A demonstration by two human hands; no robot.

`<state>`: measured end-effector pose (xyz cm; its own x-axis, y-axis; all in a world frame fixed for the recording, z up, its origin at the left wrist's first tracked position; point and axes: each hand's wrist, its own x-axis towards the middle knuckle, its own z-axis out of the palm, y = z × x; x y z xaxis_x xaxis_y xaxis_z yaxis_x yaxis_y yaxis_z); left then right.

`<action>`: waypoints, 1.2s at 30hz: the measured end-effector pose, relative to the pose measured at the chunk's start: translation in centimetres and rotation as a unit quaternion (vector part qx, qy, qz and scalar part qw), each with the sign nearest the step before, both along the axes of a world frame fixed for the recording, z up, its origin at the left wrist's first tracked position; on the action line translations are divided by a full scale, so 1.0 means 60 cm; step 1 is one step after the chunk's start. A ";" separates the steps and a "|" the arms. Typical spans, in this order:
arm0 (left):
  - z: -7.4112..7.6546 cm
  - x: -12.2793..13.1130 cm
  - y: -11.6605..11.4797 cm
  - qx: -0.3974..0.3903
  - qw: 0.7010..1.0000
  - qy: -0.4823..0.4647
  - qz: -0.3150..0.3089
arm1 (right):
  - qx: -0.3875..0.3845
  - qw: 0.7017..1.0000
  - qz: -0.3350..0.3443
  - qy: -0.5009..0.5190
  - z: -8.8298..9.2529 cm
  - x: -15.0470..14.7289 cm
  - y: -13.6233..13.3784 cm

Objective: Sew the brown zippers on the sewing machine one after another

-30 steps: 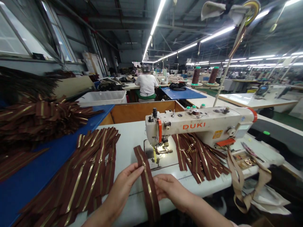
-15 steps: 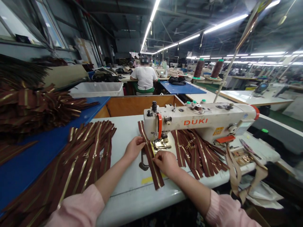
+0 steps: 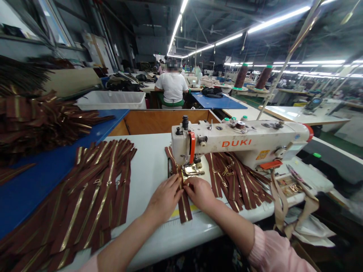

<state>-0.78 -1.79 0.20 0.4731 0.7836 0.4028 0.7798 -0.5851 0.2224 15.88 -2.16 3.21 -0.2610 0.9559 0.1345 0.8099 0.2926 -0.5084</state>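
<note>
Presently, alignment appears in hand: left hand [image 3: 163, 199] lies on the zipper strip [image 3: 185, 210], grip unclear; right hand [image 3: 200, 193] pinches its edge. The presser foot [image 3: 191, 170], just ahead, likely requires straight feeding.

Left grip [image 3: 165, 197] and right grip [image 3: 200, 193] touch a brown zipper [image 3: 185, 210].

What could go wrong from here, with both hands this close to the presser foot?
The left hand and right hand are both close to the presser foot, so a fingertip could stray under it. The brown zipper strip has metal teeth, which might deflect a needle if the strip drifts. The loose zippers beneath the arm of the sewing machine lie nearby and could perhaps snag the work.
</note>
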 end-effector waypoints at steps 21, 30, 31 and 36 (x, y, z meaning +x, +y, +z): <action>0.006 -0.002 -0.003 0.050 0.998 0.022 -0.024 | 0.084 0.988 0.123 -0.030 -0.018 0.022 -0.005; 0.006 -0.004 -0.007 0.034 0.998 0.038 -0.024 | 0.097 0.978 0.157 -0.096 0.000 0.024 -0.004; 0.009 -0.004 -0.005 0.033 0.998 0.038 -0.024 | 0.098 0.978 0.162 -0.089 0.002 0.028 0.001; 0.024 0.002 0.015 0.033 0.998 0.039 -0.035 | 0.111 0.990 0.085 -0.007 0.009 0.052 0.056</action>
